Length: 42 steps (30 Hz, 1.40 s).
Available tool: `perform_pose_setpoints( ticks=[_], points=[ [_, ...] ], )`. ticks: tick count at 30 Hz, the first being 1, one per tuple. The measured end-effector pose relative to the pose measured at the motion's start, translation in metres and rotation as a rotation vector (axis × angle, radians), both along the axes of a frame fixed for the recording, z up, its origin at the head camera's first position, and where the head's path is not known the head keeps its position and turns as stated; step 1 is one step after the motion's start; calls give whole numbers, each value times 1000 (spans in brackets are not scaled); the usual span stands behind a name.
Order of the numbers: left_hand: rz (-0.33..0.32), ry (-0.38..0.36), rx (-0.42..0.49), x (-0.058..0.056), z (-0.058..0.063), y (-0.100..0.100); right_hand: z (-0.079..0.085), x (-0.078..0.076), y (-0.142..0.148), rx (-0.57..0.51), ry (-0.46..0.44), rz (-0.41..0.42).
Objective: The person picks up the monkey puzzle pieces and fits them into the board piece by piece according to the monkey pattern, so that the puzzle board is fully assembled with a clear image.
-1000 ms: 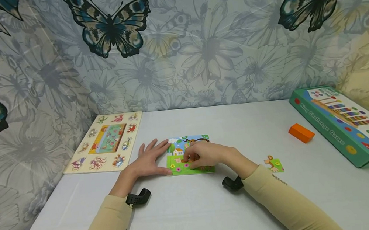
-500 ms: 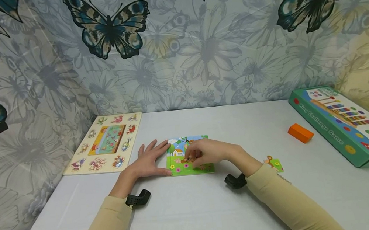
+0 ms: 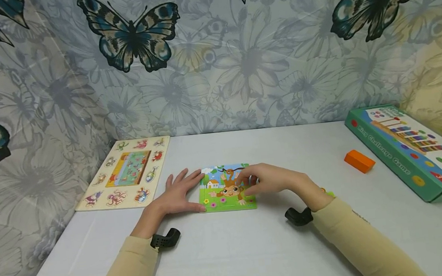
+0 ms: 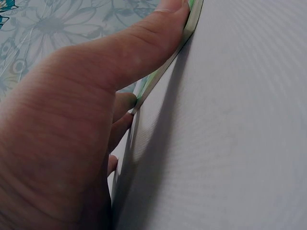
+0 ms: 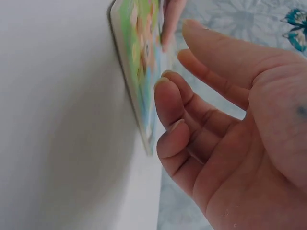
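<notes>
A small square puzzle (image 3: 227,199) with a monkey, a house and flowers on it lies on the white table. My left hand (image 3: 176,195) is spread flat at its left edge, thumb and fingertips touching the border; in the left wrist view the thumb (image 4: 139,45) lies along that edge. Over the puzzle's right side hovers my right hand (image 3: 274,178), fingers loosely bent. The right wrist view shows nothing between the thumb and fingers of the right hand (image 5: 230,124). A puzzle piece (image 3: 328,193) shows only partly behind my right forearm.
A cream picture board (image 3: 91,201) with sea animals lies at the back left. To the right are an orange block (image 3: 359,161) and a green game box (image 3: 390,157). Butterfly-patterned cloth (image 3: 251,77) hangs behind the table.
My right hand has drawn back to the right from the puzzle's middle, uncovering the monkey's face. The right forearm now covers most of the loose piece. My left hand stays in place.
</notes>
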<state>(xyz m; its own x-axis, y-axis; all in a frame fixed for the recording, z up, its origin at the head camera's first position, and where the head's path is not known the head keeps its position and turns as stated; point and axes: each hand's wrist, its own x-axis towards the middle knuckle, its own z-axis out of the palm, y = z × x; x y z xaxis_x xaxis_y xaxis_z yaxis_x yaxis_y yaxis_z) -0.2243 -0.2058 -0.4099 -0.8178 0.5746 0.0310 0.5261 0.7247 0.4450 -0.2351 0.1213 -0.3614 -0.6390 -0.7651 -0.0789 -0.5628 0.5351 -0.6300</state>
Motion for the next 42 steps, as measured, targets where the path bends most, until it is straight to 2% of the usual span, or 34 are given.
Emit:
perform_pose_setpoints(
  ticks=[5,23,34,42],
  points=[
    [5,3,-2,1,3,0,3,2,17,-2,-2,-30],
    [4,0,-4,0,-3,-2,6,12,67,30,-1,-114],
    [-4,14,-10,-2,-3,0,4,21,101,2,-4,-168],
    [8,6,-17,0,0,1,4,29,127,19,-1,-192]
  ],
)
